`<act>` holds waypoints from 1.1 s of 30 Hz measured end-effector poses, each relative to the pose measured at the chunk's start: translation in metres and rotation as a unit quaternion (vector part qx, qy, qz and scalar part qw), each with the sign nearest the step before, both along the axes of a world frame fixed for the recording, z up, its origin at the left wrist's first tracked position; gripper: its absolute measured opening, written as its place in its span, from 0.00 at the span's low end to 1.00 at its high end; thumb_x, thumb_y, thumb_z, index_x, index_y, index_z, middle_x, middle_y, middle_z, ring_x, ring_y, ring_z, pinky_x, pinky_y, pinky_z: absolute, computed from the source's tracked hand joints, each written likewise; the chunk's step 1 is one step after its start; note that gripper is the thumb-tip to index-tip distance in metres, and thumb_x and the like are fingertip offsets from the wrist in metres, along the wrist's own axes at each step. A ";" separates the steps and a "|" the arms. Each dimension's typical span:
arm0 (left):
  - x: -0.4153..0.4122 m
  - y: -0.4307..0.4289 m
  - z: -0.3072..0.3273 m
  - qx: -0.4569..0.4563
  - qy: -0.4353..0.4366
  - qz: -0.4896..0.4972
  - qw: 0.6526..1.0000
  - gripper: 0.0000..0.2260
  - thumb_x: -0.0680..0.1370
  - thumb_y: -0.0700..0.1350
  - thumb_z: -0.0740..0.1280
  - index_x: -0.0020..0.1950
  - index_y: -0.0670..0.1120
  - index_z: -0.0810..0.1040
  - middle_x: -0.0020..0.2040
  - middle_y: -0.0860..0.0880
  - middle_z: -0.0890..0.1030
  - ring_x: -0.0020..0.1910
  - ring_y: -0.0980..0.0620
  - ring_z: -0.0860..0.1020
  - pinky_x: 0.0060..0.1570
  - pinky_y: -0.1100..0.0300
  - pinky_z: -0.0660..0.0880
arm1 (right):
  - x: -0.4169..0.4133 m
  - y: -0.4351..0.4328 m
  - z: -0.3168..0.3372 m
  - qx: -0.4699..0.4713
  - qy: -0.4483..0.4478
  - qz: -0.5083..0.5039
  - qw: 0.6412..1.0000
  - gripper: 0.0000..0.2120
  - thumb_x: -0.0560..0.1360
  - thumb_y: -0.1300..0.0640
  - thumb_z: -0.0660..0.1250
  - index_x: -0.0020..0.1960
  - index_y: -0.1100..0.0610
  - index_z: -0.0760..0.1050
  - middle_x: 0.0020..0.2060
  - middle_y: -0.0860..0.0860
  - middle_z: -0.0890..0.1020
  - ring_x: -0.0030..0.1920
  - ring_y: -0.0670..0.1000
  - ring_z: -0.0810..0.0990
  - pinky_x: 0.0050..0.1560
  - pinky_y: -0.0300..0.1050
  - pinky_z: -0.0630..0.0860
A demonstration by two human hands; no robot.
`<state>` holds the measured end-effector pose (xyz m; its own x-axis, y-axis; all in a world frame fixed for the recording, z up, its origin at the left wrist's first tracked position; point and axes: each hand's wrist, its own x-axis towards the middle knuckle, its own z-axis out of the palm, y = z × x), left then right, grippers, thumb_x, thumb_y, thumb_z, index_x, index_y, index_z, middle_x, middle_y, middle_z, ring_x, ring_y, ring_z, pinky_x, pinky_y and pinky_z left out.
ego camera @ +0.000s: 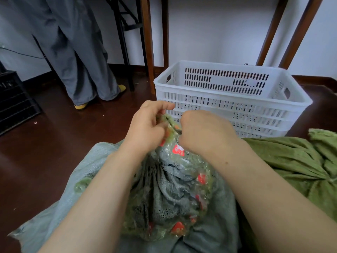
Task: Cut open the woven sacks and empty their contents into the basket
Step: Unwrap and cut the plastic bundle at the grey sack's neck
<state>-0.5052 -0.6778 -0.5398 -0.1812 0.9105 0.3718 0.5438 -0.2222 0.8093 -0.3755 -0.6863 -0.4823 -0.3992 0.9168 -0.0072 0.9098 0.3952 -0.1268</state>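
A grey-green woven sack (54,207) lies on the floor in front of me, its taped, bunched neck (173,179) wrapped in clear tape with red labels. My left hand (147,125) pinches the top of that neck. My right hand (204,132) grips the same neck from the right; a thin dark tool shows between the hands, too hidden to identify. The white slotted plastic basket (233,99) stands just beyond my hands and looks empty. A second sack, green (300,161), lies to the right.
A person in grey trousers (78,52) stands at the back left beside black stand legs. Brown wooden legs (148,42) rise behind the basket. A black crate (14,99) sits at the far left on the dark red floor.
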 end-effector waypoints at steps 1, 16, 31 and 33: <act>-0.002 0.000 0.001 0.012 -0.009 0.021 1.000 0.23 0.73 0.27 0.63 0.54 0.55 0.77 0.46 0.54 0.71 0.39 0.44 0.79 0.36 0.53 0.78 | 0.002 0.000 0.001 -0.008 -0.010 0.001 1.000 0.15 0.75 0.61 0.61 0.33 0.53 0.59 0.32 0.49 0.68 0.31 0.48 0.65 0.34 0.44 0.66; -0.001 0.002 0.010 -0.070 -0.014 -0.036 0.997 0.16 0.71 0.31 0.70 0.43 0.53 0.77 0.39 0.55 0.79 0.30 0.60 0.75 0.36 0.61 0.76 | 0.086 0.039 0.007 -0.350 0.250 -0.074 0.900 0.12 0.68 0.65 0.67 0.28 0.59 0.69 0.20 0.52 0.67 0.18 0.47 0.57 0.21 0.31 0.52; 0.000 0.000 0.005 -0.113 0.190 -0.001 0.975 0.10 0.68 0.60 0.74 0.29 0.65 0.76 0.45 0.61 0.74 0.58 0.49 0.73 0.63 0.47 0.63 | 0.055 0.046 -0.025 -0.293 0.403 -0.118 0.859 0.32 0.52 0.39 0.76 0.46 0.61 0.79 0.33 0.52 0.84 0.21 0.43 0.62 0.21 0.34 0.62; 0.003 0.002 0.006 -0.103 0.178 -0.011 0.979 0.07 0.67 0.61 0.73 0.30 0.65 0.77 0.48 0.61 0.75 0.59 0.49 0.73 0.69 0.36 0.55 | 0.040 0.041 -0.032 -0.247 0.386 -0.111 0.882 0.27 0.57 0.42 0.78 0.47 0.60 0.79 0.30 0.48 0.81 0.27 0.44 0.70 0.29 0.37 0.67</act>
